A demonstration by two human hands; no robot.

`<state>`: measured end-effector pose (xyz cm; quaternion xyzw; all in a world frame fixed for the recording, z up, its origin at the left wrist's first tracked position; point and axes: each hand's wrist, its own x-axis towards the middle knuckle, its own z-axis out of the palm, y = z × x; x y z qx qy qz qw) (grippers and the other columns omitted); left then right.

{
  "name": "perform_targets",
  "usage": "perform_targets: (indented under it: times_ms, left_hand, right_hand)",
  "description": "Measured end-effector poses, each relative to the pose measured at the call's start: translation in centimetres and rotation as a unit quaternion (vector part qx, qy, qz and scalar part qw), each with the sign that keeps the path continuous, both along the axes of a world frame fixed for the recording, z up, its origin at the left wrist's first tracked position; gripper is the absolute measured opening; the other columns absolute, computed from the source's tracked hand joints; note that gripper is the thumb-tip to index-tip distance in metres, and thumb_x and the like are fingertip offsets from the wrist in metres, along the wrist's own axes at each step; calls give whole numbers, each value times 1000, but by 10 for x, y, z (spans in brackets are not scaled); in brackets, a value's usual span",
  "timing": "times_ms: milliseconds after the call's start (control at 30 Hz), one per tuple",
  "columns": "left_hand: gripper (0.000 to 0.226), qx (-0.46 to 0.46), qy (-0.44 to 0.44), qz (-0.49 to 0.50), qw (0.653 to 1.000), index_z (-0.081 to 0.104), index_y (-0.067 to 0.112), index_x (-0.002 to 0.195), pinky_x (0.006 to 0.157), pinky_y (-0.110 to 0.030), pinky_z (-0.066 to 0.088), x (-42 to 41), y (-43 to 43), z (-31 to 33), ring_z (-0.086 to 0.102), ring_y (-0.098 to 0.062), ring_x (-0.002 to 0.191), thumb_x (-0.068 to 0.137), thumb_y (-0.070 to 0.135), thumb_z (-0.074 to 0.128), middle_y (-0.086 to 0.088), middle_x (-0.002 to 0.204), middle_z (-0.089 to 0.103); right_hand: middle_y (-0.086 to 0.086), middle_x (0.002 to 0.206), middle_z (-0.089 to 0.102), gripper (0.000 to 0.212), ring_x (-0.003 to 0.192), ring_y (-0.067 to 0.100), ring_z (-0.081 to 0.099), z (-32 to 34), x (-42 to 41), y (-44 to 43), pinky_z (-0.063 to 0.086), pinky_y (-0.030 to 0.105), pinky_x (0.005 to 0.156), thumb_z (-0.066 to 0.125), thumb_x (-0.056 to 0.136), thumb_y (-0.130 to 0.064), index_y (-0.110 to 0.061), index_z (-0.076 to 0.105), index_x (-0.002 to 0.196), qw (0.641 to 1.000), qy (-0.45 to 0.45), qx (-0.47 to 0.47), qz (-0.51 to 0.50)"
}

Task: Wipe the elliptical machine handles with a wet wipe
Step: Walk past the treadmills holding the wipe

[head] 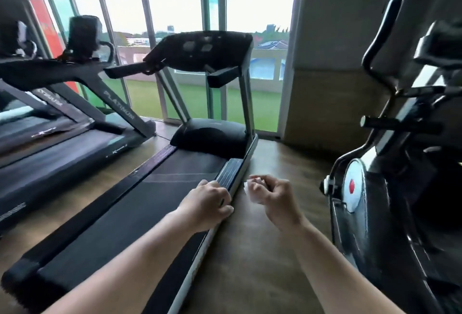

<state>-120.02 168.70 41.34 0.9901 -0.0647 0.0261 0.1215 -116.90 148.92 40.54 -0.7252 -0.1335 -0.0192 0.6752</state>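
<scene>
The elliptical machine [390,188] stands at the right of the view, well apart from both hands. It looks heavy and rigid and should not shift under a wipe. The frame edge cuts off its right side, and the picture is blurred there. Its long curved handle [375,46] rises up the right side, and its top runs out toward the upper edge. The lower short handle [392,123] sticks out leftward with a pale end cap. Both are hard, dark bars. They are probably best wrapped with the cloth and stroked lengthwise, but whether their grips are rubbery or smooth cannot be made out.

The wet wipe [250,191] is a small, white, limp wad, light and easily crumpled. It is mostly hidden inside the right hand [272,195], whose fingers are curled around it. The left hand [208,200] hovers over the edge of the treadmill [150,201]. Its fingers are bent under and its palm is turned away, so I cannot tell whether it holds anything.
</scene>
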Motion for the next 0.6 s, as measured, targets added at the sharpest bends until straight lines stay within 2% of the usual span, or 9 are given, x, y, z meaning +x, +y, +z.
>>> perform_targets:
  times_ms: [133, 200, 300, 333, 433, 500, 600]
  left_hand:
    - [28, 15, -20, -53, 998, 71, 28, 111, 103, -33, 44, 112, -33, 6, 50, -22, 120, 94, 46, 58, 1, 118, 63]
    - [27, -7, -21, -64, 998, 70, 30, 111, 104, -33, 44, 167, -51, 11, 49, -20, 121, 93, 48, 59, 3, 119, 62]
    - [32, -31, -24, -83, 996, 69, 37, 107, 104, -36, 45, 245, -79, 22, 50, -21, 121, 88, 57, 55, 6, 119, 61]
    - [34, -32, -24, -95, 995, 69, 37, 108, 104, -36, 45, 270, -89, 26, 50, -21, 122, 88, 58, 53, 6, 120, 61]
    - [32, -43, -32, -135, 989, 70, 34, 119, 103, -32, 44, 340, -123, 38, 49, -21, 124, 94, 51, 59, 4, 127, 61]
    - [31, -44, -44, -166, 984, 70, 34, 120, 102, -31, 45, 387, -145, 43, 50, -20, 125, 94, 49, 61, 4, 128, 62]
    - [28, -44, -54, -216, 974, 71, 34, 114, 99, -33, 48, 460, -179, 49, 52, -22, 120, 92, 47, 60, 4, 122, 63]
  right_hand:
    - [-4, 70, 71, 18, 69, 16, 62, 12, 92, -32, 55, 44, 74, 73, 79, -42, -29, 80, 90, 999, -11, 4, -47]
    - [4, 73, 72, 11, 69, 18, 63, 21, 138, -51, 56, 36, 68, 73, 91, -25, -17, 78, 86, 997, -16, -15, -67]
    - [14, 76, 70, 16, 70, 20, 62, 42, 201, -82, 55, 26, 65, 65, 100, -7, 4, 73, 91, 995, -26, -26, -94]
    - [14, 76, 71, 18, 70, 19, 63, 46, 223, -92, 56, 27, 68, 65, 100, -8, 5, 73, 93, 993, -28, -35, -107]
    - [15, 83, 80, 17, 77, 15, 72, 52, 289, -122, 60, 36, 82, 67, 97, -19, -6, 77, 93, 986, -27, -53, -156]
    - [15, 79, 79, 22, 78, 18, 73, 57, 330, -142, 59, 36, 87, 60, 96, -15, 1, 74, 90, 984, -2, -47, -174]
    - [18, 70, 70, 24, 69, 27, 63, 71, 386, -169, 52, 38, 79, 52, 91, -3, 13, 69, 88, 982, 35, -1, -184]
